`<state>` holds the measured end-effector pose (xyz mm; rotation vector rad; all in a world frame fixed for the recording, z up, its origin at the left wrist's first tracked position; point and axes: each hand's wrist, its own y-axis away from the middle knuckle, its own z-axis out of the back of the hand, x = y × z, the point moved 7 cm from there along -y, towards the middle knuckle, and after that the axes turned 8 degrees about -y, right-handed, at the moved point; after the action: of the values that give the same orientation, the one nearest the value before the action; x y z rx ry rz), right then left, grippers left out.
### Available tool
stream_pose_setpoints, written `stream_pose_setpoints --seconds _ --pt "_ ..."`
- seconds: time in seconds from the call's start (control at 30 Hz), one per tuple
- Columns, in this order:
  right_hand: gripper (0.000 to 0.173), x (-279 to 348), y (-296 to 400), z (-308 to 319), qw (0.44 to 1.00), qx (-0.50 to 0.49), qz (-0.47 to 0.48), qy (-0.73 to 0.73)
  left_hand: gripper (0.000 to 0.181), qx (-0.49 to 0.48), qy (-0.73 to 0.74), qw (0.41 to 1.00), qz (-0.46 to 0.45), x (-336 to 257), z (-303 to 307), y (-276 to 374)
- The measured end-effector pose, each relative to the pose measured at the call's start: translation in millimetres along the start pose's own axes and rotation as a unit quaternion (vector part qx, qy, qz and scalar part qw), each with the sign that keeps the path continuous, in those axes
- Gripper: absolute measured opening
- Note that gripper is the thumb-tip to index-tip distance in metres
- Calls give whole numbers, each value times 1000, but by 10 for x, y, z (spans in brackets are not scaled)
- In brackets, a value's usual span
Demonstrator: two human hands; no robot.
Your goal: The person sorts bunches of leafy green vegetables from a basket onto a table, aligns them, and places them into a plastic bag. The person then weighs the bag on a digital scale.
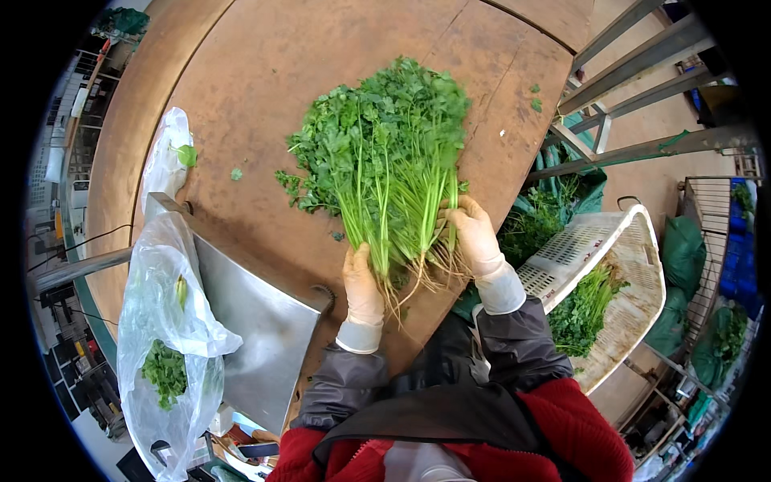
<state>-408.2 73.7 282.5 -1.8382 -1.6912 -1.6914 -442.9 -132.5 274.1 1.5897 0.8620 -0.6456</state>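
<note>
A large heap of cilantro (391, 138) lies on the brown tabletop (253, 78), its leaves pointing away from me and its pale stems and roots towards me. My left hand (362, 286), in a pale glove, is at the left edge of the stems near the roots, its fingertips touching them. On the right side my right hand (473, 232), gloved too, has thumb and fingers closed around some stems just above the roots. The leaves at the upper right of the heap look blurred.
A steel box-like stand (259, 325) and a clear plastic bag (162, 289) with greens are at the left. To the right, a white plastic basket (632, 301) holds more cilantro (581, 313), near a green sack of greens (530, 223) and metal rails (638, 66). Leaf scraps dot the table.
</note>
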Motion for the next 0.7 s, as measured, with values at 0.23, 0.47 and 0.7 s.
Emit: stream_pose_setpoints --seconds 0.23,0.47,0.7 --pt "26 -141 44 283 986 -42 -17 -160 31 -45 -114 987 -103 -119 64 101" --pt "23 -162 69 308 986 -28 -19 -161 52 83 -449 832 -316 -480 -919 622" --pt "20 -162 189 398 976 11 -28 -214 34 156 -232 960 -7 221 -828 369"
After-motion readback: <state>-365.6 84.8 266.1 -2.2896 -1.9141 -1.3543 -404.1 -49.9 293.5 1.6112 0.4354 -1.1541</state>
